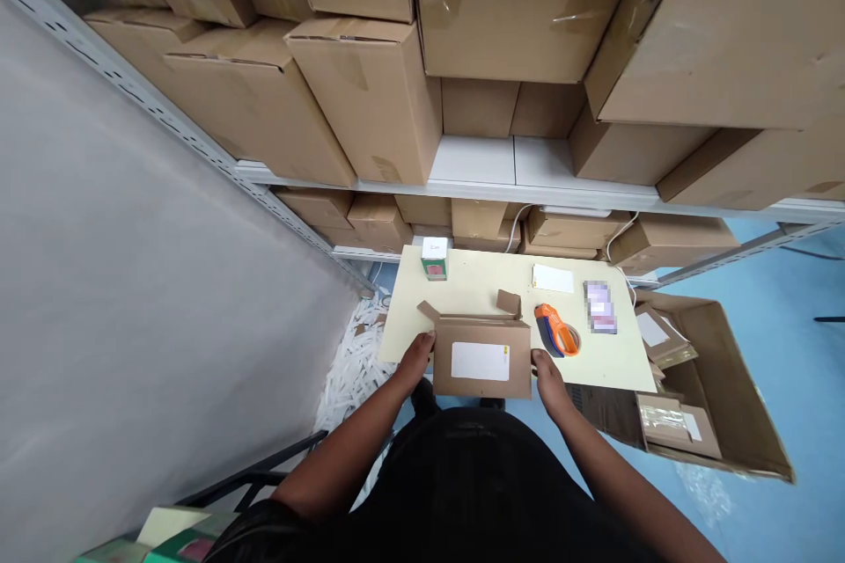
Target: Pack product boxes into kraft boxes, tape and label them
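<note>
A small brown cardboard box (444, 383) with a white label (480, 361) on its facing side is held between my two hands at the table's near edge. Flaps (509, 303) stick up along its far side. My left hand (418, 356) grips the left end, and my right hand (545, 374) grips the right end; the fingertips are partly hidden. Just right of the box lies an orange and dark blue tape dispenser (555, 331) on the cream table (475, 281). A white and green small carton (434, 258) stands at the table's far left.
White label sheets (553, 278) and a blurred purple item (599, 307) lie on the table. A large open carton (732, 396) with packed parcels stands at right. Shelves (475, 160) of brown boxes rise ahead. Paper strips (347, 352) cover the floor at left, beside the wall (165, 281).
</note>
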Demonstrator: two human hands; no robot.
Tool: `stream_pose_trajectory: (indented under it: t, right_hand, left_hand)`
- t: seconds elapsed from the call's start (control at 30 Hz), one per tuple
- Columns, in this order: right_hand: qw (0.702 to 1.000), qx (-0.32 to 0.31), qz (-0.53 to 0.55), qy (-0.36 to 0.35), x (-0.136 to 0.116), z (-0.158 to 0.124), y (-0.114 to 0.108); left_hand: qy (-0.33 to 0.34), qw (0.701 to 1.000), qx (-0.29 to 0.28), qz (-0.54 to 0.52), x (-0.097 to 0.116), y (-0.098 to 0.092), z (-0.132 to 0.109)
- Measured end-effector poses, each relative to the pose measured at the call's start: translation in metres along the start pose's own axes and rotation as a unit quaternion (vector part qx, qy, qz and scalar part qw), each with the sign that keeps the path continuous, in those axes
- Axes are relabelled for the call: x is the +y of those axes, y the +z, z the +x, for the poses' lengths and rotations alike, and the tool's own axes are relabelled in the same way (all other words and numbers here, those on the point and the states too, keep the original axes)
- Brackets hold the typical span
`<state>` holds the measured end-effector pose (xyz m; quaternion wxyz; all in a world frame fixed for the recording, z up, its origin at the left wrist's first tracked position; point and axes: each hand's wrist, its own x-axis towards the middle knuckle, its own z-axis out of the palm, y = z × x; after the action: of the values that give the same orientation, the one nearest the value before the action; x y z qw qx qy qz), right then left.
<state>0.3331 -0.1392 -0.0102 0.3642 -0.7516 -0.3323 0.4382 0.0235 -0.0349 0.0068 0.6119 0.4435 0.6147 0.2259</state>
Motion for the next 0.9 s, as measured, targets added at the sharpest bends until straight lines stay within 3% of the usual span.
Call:
stream_pose_trajectory:
  t: [0.07,0.2,0.3,0.4,0.53,0.73,0.8,0.9]
  right_hand:
    - [0.998,0.011,0.035,0.042,-0.004,0.019,0.0]
    - [0.988,-0.031,0.118,0.091,-0.029,0.041,0.0]
    - [0.981,-0.027,0.176,0.074,-0.038,0.036,-0.005]
    - [0.976,-0.029,0.213,0.044,-0.032,0.021,-0.017]
    - [0.989,-0.016,0.148,-0.01,-0.02,0.005,-0.022]
    - [0.994,-0.038,0.087,-0.048,-0.02,-0.005,-0.005]
    - [0.997,-0.029,0.034,-0.055,-0.022,-0.008,-0.002]
    - [0.992,0.035,-0.089,-0.078,-0.033,-0.008,0.001]
  left_hand:
    - [-0.005,1.0,-0.019,-0.008,0.01,0.001,0.009]
    - [0.009,0.997,-0.06,-0.044,0.029,0.004,0.015]
    - [0.09,0.991,-0.071,-0.064,0.028,0.002,0.006]
    - [0.176,0.974,-0.104,-0.101,0.016,-0.005,-0.009]
    - [0.17,0.968,-0.088,-0.16,0.005,-0.004,-0.021]
    - [0.104,0.96,-0.036,-0.257,0.006,0.005,-0.018]
    - [0.115,0.965,-0.029,-0.235,0.008,0.001,-0.017]
    - [0.129,0.987,-0.005,-0.096,0.014,-0.012,-0.02]
